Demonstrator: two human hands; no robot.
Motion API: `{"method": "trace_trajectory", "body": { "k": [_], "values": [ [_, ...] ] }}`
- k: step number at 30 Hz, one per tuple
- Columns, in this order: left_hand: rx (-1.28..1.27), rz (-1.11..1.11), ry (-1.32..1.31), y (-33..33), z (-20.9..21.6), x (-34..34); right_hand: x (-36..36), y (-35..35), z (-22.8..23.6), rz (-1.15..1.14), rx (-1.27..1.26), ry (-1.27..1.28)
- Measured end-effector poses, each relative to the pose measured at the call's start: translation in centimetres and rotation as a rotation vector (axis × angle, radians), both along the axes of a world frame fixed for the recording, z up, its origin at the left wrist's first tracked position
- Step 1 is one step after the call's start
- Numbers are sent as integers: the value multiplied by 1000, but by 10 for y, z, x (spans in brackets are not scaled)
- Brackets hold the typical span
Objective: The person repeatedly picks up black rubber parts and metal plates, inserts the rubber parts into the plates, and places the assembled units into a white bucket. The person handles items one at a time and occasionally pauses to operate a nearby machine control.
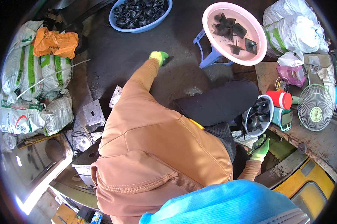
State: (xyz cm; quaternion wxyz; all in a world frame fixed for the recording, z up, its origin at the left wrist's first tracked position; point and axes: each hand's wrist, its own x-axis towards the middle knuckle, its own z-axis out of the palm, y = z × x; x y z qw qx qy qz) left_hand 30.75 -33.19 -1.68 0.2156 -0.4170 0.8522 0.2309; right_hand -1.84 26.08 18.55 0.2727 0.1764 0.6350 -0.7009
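My left hand, in a yellow-green glove, is stretched far forward over the dark surface. Its fingers look curled, and a small dark shape shows at their tips, too small to name. My right hand, gloved alike, is low at the right, beside a white-rimmed bucket of black bladed parts. The fingers there seem stretched and apart, with a dark patch across the palm side. Ahead, a pink basin on a blue plastic stool holds several black bladed parts.
A blue basin full of black parts sits at the far side. White sacks are stacked left, others far right. At right are a fan, a red jug and yellow machinery. Metal plates lie at left.
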Motion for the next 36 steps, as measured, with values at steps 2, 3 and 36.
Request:
{"method": "trace_trajectory", "body": {
  "k": [2, 3, 36],
  "values": [
    [-132, -5, -153, -42, 4, -3, 4, 12, 0, 9, -62, -17],
    [-167, 128, -138, -70, 15, -4, 6, 16, -1, 17, -81, -25],
    [1533, 71, 388, 359, 261, -237, 329, 96, 323, -1506, 2613, 1133]
  ]
}}
